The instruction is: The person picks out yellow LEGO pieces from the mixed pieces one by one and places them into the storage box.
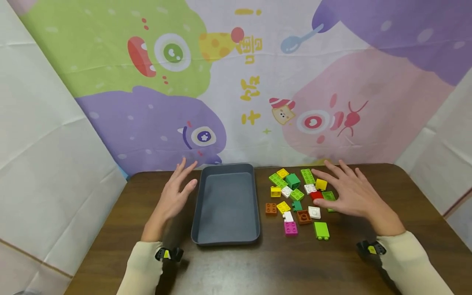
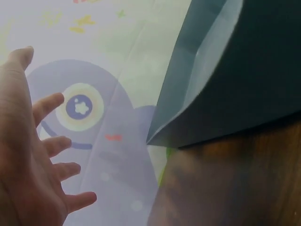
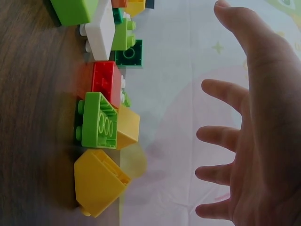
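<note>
My left hand (image 1: 174, 197) hovers just left of the dark grey tray (image 1: 225, 241), its fingers spread and holding nothing. In the left wrist view the tray's wall (image 2: 244, 84) rises to the right of that hand. Over the right edge of a loose group of toy building bricks, my right hand (image 1: 350, 192) is spread with nothing in it. Below it lie a red brick (image 1: 316, 195), a yellow brick (image 1: 321, 184) and a green brick (image 1: 327, 196), partly covered by the fingers. The right wrist view shows a yellow slanted brick (image 3: 99, 183) near the hand too.
Several more bricks lie right of the tray, among them a magenta brick (image 1: 290, 228), a lime brick (image 1: 321, 230) and a brown brick (image 1: 271, 209). A cartoon-printed cloth (image 1: 250, 143) hangs at the back edge of the brown wooden table (image 1: 273, 270). White panels (image 1: 48, 164) stand at the sides.
</note>
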`<state>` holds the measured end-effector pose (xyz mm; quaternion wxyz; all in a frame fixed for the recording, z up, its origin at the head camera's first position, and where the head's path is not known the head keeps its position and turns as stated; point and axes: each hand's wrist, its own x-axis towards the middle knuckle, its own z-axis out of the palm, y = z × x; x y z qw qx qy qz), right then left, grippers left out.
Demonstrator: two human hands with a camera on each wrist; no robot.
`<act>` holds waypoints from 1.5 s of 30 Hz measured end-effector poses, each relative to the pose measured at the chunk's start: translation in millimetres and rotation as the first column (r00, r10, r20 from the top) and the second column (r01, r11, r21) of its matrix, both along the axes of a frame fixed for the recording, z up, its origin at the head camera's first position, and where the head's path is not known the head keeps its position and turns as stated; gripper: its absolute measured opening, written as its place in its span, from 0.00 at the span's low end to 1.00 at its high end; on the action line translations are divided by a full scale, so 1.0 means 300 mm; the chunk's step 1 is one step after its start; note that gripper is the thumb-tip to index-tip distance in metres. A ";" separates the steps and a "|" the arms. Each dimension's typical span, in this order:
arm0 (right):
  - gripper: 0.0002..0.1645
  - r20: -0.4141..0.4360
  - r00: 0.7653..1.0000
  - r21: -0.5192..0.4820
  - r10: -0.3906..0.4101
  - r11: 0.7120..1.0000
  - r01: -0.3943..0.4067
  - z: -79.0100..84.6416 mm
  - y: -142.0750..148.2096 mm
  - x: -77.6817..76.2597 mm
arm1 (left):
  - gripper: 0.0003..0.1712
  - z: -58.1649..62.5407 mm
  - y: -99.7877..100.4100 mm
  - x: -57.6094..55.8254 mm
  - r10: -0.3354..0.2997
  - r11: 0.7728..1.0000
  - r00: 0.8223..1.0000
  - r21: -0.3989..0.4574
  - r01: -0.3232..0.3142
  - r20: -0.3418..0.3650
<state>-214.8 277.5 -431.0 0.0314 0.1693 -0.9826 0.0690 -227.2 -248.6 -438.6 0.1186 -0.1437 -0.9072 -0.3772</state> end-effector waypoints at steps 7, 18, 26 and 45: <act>0.59 0.002 1.000 0.006 -0.003 1.000 0.003 -0.001 0.008 -0.001 | 0.34 -0.031 -0.009 -0.016 0.025 1.000 0.999 0.010 -0.025 0.044; 0.59 0.014 1.000 -0.005 0.000 1.000 0.001 0.004 -0.001 0.000 | 0.35 -0.073 -0.016 -0.006 -0.066 0.998 0.993 0.019 0.064 0.100; 0.59 0.013 1.000 -0.001 0.005 1.000 -0.005 0.003 -0.002 0.002 | 0.32 -0.102 -0.016 -0.013 -0.083 0.996 0.989 0.049 0.077 0.120; 0.58 -0.003 1.000 0.010 0.019 1.000 -0.019 -0.001 -0.012 0.006 | 0.34 -0.171 -0.023 -0.021 -0.087 0.996 0.983 -0.021 0.092 0.162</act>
